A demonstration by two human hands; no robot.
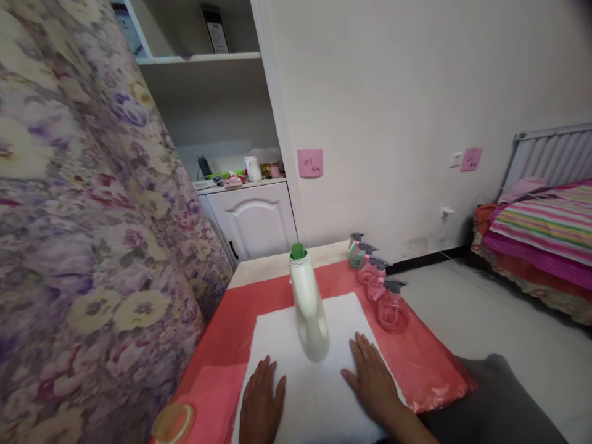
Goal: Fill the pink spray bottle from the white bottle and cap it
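Observation:
A pale green plastic jug bottle (309,308) with a built-in handle stands on a white cloth (296,401). Its mouth is uncapped and shows a green pouring spout (297,251). My left hand (263,398) lies flat on the cloth at the lower left, fingers stretched out and thumb apart. On the other side, my right hand (370,376) rests palm down near the cloth's right edge, its fingers also extended. Neither hand touches the bottle. At the lower left corner sits a round, amber-coloured lid-like object (173,423), apart from my left hand.
Several clear spray bottles (393,311) with grey trigger heads line the right edge of the red-covered table (222,327). A floral curtain (92,246) hangs close on the left. Behind stand a white cabinet (259,219) and a wall; a bed (546,228) is at the far right.

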